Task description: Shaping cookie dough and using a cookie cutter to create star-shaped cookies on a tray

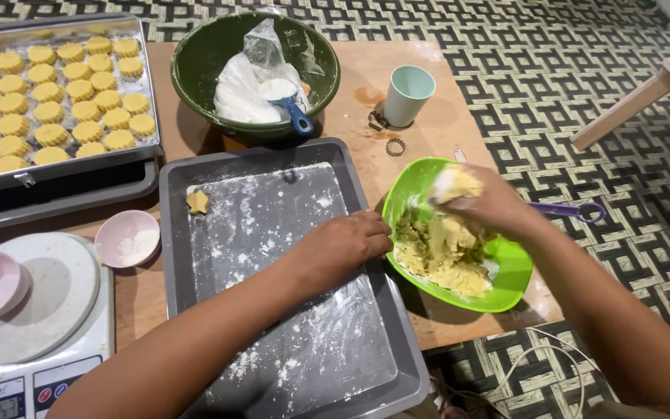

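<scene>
My right hand grips a lump of yellow dough above a bright green bowl that holds more crumbly dough. My left hand rests with curled fingers on the right edge of a floured grey baking tray, beside the green bowl's rim, and holds nothing I can see. One small star-shaped dough piece lies in the tray's far left corner.
A metal tray of several round yellow cookies sits at far left. A dark green bowl holds a flour bag and blue-handled scoop. A pale cup, small cutters, pink bowls and a kitchen scale stand around.
</scene>
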